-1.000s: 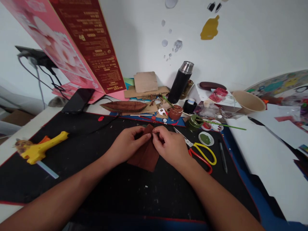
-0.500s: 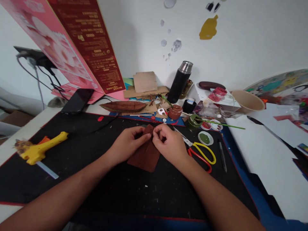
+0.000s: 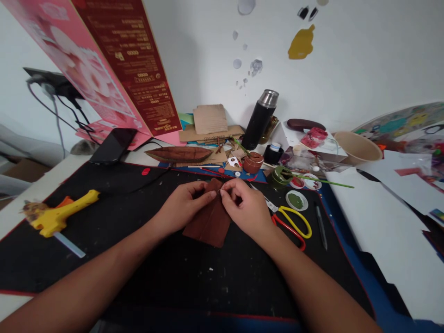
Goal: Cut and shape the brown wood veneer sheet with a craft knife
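A flat reddish-brown piece (image 3: 208,226), like painted card, with a lengthwise crease or line, is held over the black mat (image 3: 152,282). My left hand (image 3: 183,203) grips its far left edge, thumb on top and fingers mostly hidden beneath. My right hand (image 3: 246,206) is closed in a pinch at the far right edge, its fingertips almost meeting my left thumb. Whether something tiny sits between the right fingertips cannot be made out. Just right of my right hand lie scissors (image 3: 291,222) with one yellow and one red handle.
At the left lies a yellow glue gun (image 3: 58,215) with a glue stick. Behind the mat are a brown boat-shaped piece (image 3: 178,154), paint jars (image 3: 253,162), a black thermos (image 3: 260,120) and a phone (image 3: 114,145). A green paint lid (image 3: 296,200) and a pen (image 3: 321,226) are at the right.
My right fingertips have shifted slightly along the brown piece's far edge, and more of its upper part shows between the hands. The whole view has moved a little.
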A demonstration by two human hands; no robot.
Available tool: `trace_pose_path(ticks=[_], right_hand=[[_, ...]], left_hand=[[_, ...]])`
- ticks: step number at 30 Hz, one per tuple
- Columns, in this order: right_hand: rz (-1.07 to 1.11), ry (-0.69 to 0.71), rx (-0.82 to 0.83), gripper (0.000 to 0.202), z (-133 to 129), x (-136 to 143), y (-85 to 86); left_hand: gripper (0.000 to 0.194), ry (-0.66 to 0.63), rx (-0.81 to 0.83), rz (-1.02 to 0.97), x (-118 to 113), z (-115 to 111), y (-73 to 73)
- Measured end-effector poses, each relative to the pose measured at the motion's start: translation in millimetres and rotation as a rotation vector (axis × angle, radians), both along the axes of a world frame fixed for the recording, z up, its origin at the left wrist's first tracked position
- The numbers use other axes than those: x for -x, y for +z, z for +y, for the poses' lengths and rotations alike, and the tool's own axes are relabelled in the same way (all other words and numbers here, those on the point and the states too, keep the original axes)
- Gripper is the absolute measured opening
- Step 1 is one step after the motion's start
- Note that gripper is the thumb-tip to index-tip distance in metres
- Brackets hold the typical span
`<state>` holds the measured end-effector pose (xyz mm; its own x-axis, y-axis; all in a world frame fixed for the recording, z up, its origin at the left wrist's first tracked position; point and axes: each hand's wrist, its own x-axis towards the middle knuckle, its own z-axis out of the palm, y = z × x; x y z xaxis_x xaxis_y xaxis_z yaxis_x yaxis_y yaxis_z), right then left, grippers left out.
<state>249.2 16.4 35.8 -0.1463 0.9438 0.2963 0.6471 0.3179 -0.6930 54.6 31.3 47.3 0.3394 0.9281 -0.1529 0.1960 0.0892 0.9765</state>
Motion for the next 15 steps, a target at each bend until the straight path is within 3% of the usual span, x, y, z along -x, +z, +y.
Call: trace_pose_path(ticks=[5,15], right_hand=[[-0.081,0.018,-0.054,0.013,0.3,-3.4,0.6],[-0.047,0.005,-0.027,0.01,1.4,-3.3,2.7]], left_hand=[[0.048,0.068,0.065,-0.1,0.2,1.5,-0.4],[0.045,0.036,0.031,-0.064,2.3,2.6,-4.1]])
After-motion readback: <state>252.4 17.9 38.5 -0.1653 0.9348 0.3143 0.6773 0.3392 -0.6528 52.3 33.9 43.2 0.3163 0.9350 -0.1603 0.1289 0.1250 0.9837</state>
